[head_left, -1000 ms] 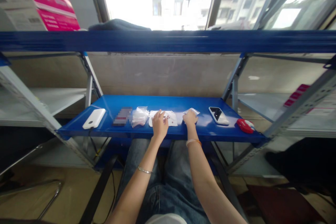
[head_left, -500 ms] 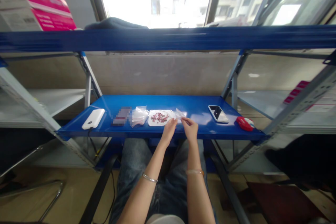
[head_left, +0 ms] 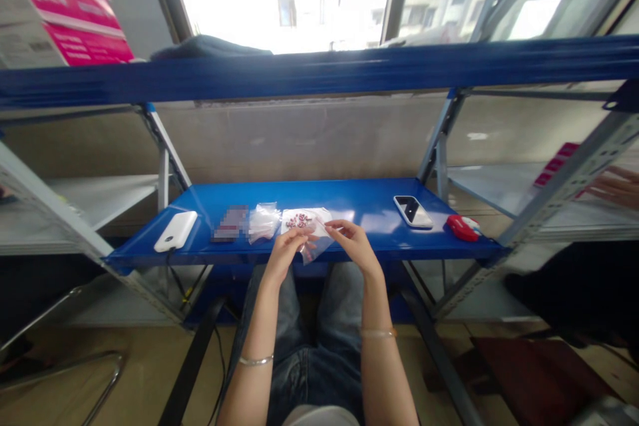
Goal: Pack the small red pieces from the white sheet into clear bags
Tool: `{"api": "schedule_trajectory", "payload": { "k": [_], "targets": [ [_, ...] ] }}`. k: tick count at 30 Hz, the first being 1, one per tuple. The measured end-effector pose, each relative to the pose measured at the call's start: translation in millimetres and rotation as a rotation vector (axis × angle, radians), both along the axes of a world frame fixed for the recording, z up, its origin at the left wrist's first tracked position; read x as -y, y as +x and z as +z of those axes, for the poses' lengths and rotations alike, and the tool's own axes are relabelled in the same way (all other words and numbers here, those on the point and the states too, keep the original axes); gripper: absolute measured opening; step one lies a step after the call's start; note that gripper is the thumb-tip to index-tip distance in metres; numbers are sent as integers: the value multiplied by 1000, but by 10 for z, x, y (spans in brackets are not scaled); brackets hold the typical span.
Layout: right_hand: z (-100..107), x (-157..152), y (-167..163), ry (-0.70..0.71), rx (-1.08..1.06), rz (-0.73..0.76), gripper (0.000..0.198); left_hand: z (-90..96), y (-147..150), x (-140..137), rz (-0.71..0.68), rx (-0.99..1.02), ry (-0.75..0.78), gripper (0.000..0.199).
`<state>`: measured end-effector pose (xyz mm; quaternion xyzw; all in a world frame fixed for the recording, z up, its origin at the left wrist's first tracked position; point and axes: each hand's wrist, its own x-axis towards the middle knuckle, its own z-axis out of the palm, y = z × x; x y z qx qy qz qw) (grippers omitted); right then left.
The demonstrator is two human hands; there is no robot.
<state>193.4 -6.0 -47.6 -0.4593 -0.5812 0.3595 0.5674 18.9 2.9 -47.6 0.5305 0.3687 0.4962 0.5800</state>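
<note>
We see left hand (head_left: 288, 244) and right hand (head_left: 355, 244) pinching 1 clear bag (head_left: 311, 252) at white tray's (head_left: 314, 212) near side; red pieces (head_left: 298, 221) lie loose on tray, bag contents unclear.

Blue tabletop (head_left: 379, 194): daylight is reflected in its glossy surface; a loose row of things is borne along it.
White device (head_left: 176, 231): laid aslant at the left end.
Pixelated item (head_left: 230, 223): placed to its right, details obscured.
Clear bags (head_left: 264, 222): heaped just beside that.
White sheet or tray (head_left: 286, 215): partly hidden; strewn with small red pieces (head_left: 299, 221).
Phone (head_left: 414, 212): laid screen up, well apart.
Red-and-white object (head_left: 462, 227): set at the right end.
</note>
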Motion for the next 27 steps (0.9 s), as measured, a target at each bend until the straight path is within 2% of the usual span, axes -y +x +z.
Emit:
{"api": "schedule_trajectory", "payload": {
  "k": [4, 8, 12, 14, 17, 19, 20, 22, 25, 27],
  "targets": [
    [90, 127, 44, -89, 19, 302, 32, 38, -106, 50, -73, -71, -6, 23],
    [143, 208, 57, -196, 87, 368, 33, 57, -183, 74, -125, -183, -47, 23],
    [93, 191, 73, -263, 178, 432, 30, 67, -227, 80, -137, -251, -52, 29],
    [62, 173, 70, -273, 181, 472, 27, 43, -218, 63, -91, -250, -22, 34],
    [55, 165, 47, -266, 158, 496, 25, -5, -183, 25, 124, -273, 134, 43],
    [78, 174, 30, -249, 123, 497, 25, -4, -166, 20, 257, -332, 277, 37],
    [92, 179, 24, -239, 101, 497, 24, 12, -160, 30, 276, -366, 328, 31],
    [117, 187, 15, -223, 56, 492, 25, 71, -148, 73, 208, -407, 369, 20],
    [129, 181, 5, -198, -1, 478, 26, 169, -107, 164, 29, -390, 364, 21],
    [125, 166, -7, -176, -23, 471, 27, 201, -64, 208, -33, -332, 354, 21]
  ]
}}
